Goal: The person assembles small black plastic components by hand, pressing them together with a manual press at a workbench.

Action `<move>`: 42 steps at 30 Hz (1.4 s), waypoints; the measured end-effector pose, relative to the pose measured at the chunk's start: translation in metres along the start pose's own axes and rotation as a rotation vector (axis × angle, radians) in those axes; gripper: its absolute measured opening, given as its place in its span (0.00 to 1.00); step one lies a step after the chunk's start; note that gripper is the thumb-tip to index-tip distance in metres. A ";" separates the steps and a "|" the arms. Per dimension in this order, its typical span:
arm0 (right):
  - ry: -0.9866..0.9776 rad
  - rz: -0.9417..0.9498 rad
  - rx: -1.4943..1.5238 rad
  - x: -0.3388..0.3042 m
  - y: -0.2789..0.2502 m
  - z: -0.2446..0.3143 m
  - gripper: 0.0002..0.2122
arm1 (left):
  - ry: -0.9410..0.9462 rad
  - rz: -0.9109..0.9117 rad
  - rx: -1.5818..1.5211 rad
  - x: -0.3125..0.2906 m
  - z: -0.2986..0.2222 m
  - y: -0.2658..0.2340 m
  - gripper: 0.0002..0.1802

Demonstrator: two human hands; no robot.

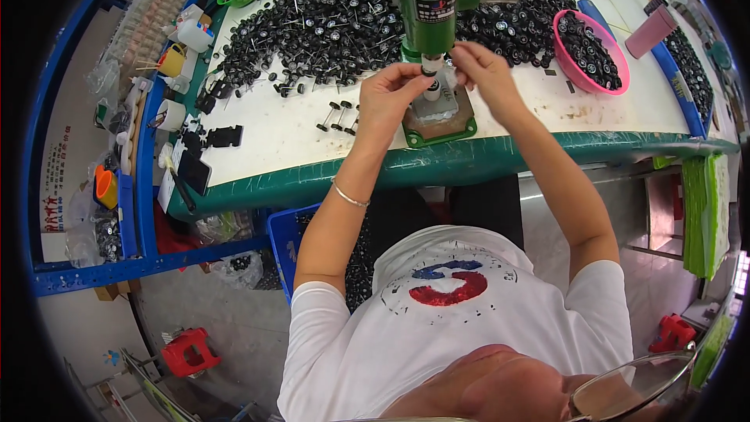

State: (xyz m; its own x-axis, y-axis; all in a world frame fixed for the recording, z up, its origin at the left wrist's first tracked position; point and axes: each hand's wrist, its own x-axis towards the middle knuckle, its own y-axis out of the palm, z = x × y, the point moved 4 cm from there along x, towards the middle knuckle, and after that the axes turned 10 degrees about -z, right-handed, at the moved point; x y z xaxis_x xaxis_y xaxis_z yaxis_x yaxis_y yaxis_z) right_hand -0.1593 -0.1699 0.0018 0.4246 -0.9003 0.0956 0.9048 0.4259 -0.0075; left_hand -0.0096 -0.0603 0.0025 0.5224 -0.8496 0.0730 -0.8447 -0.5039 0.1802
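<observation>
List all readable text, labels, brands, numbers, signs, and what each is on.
Wording not copied out; locations only:
Green press: dark nameplate with pale characters, mostly too small to read.
White panel, far left: dark and red characters, wording left out.
Metal block under the press: dark marks, too unclear to read.
White T-shirt: small lettering beside red-and-blue motif, too small.
Anything else: too small or blurred.
</observation>
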 end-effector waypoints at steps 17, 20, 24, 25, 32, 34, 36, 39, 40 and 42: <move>0.131 0.159 0.580 0.122 -0.011 0.238 0.10 | 0.038 -0.046 -0.107 0.002 -0.008 0.019 0.07; -0.178 0.001 0.477 0.106 0.015 0.229 0.11 | 0.046 -0.068 -0.075 0.000 -0.007 0.012 0.07; -0.360 -0.172 0.422 0.072 0.011 0.242 0.12 | 0.128 -0.060 -0.003 0.002 -0.002 0.008 0.06; -0.430 -0.183 0.441 0.062 0.010 0.245 0.13 | 0.125 -0.059 -0.004 0.002 -0.002 0.008 0.06; -0.668 -0.135 0.415 0.038 0.004 0.246 0.15 | 0.136 -0.063 0.049 -0.002 -0.004 0.010 0.06; -0.693 -0.154 0.406 0.038 0.003 0.244 0.16 | 0.151 -0.062 0.050 -0.001 -0.003 0.011 0.06; -0.717 -0.169 0.400 0.035 0.001 0.242 0.16 | 0.134 -0.055 0.057 -0.002 -0.003 0.011 0.06; -0.833 -0.143 0.451 0.016 -0.003 0.242 0.16 | 0.121 -0.061 0.029 -0.003 -0.005 0.011 0.06; -0.473 0.023 0.929 0.013 0.000 0.241 0.17 | 0.120 -0.063 0.029 -0.003 -0.004 0.011 0.06; -0.070 0.197 1.366 0.011 0.010 0.234 0.17 | 0.151 -0.074 0.094 -0.002 -0.002 0.010 0.06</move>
State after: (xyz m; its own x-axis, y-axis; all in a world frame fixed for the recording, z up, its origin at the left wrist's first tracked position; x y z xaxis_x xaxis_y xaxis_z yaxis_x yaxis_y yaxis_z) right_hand -0.1539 -0.1550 0.2355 0.5010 -0.8267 0.2562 0.0623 0.3297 0.9420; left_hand -0.0193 -0.0635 0.0062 0.5894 -0.7800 0.2104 -0.8066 -0.5828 0.0988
